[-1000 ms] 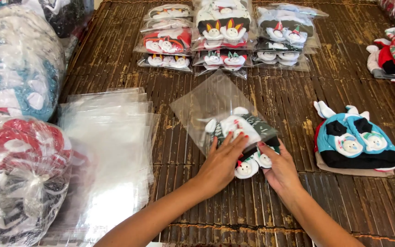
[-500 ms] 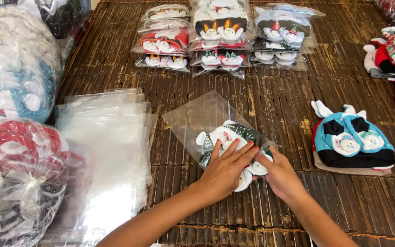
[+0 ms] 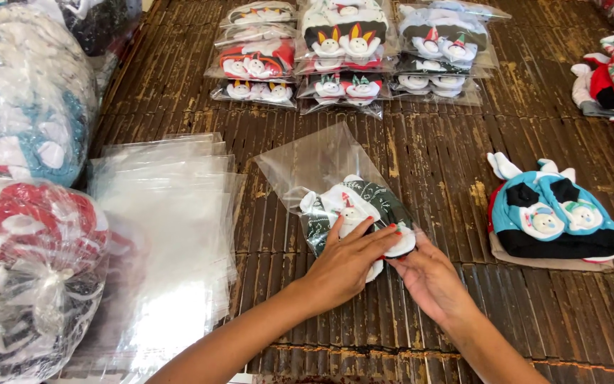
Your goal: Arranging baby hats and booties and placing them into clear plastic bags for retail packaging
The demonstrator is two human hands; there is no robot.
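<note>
A clear plastic bag (image 3: 321, 160) lies on the dark slatted table (image 3: 435, 163), its mouth toward me. A dark green and white knitted piece with a snowman figure (image 3: 349, 206) sits partly inside the bag. My left hand (image 3: 346, 267) presses flat on the piece at the bag's mouth, fingers spread. My right hand (image 3: 428, 281) pinches the bag's edge and the piece's white end just to the right.
A stack of clear bags (image 3: 168, 213) lies at left. Big plastic sacks of knitted pieces (image 3: 23, 128) fill the far left. Rows of bagged pieces (image 3: 342, 50) lie at the back. A loose blue and black pile (image 3: 552, 217) sits at right.
The knitted piece has slid further into the bag. Both hands have shifted slightly down and toward me at the bag's mouth.
</note>
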